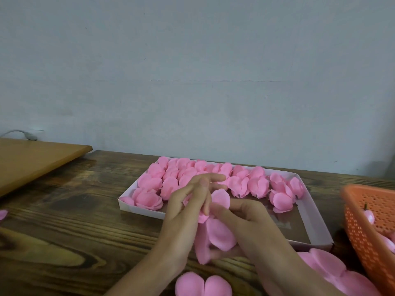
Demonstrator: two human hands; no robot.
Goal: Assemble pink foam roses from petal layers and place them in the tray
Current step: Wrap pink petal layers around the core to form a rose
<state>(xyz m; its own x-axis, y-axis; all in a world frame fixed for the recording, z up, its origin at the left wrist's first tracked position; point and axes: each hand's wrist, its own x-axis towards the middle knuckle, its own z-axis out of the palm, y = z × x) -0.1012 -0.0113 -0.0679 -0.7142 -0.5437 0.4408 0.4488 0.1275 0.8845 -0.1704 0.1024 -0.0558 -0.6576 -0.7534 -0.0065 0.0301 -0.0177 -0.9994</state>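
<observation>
— Left hand (pixel 188 208) first: what is it doing?
— Its fingers are spread and mostly straight, lying against the left side of a half-built rose (pixel 220 231). I cannot see its thumb.
— And the rose itself?
— It sits between the two hands, above the tabletop (pixel 74 231) and just in front of the near rim of the tray (pixel 141 208). Its pink petals fan out loosely, one standing up and others hanging down.
— The right hand (pixel 248 218)?
— Its fingers are curled and pinch the rose from the right, touching the tips of the left fingers.
— Now sweep across from the left.
— A light wooden board (pixel 32 161) lies on the far left. Then comes the shallow white tray, well apart from the board. Finished roses (pixel 171 180) are packed into its left and far parts, and its brown floor shows at the near right corner.
— Anything closer in?
— Flat petal layers (pixel 203 285) lie on the tabletop below the hands, with more just right of the right forearm.
— And the right edge?
— An orange perforated basket (pixel 359 221) stands beside the tray, with some pink pieces inside it.
</observation>
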